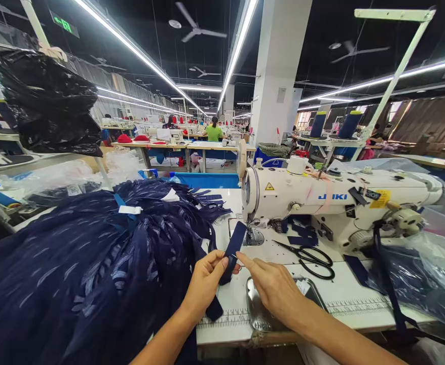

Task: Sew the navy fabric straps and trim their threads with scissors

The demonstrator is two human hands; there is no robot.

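We have a navy fabric strip (pixel 236 242) pinched between the thumb and fingers of our left hand (pixel 207 276), in front of the needle area of a white sewing machine (pixel 294 190). The strip rises from our left fingertips, tilting up and to the right, and its lower end hangs below them, above the table (pixel 230 332). Our right hand (pixel 273 284) is just to the right of the strip, its index finger stretched out so that the tip meets the strip's right edge, near a small pale mark; the rest of its fingers are curled, and we cannot tell whether they press on anything. Beneath our right hand and wrist lies a shiny metal tray (pixel 258 309), partly hidden by them. To the right of that hand, black scissors (pixel 309 256) rest on the table with their blades pointing toward the machine's needle area. Some dark fabric pieces (pixel 302 233) lie behind the scissors, under the machine's arm. To our left, a large heap of navy fabric (pixel 104 263) spreads right up near our left hand, with a white tag (pixel 130 209) on top. Along the table's front edge runs a printed ruler scale (pixel 359 306), and at the far right we see clear plastic over dark fabric (pixel 416 274).
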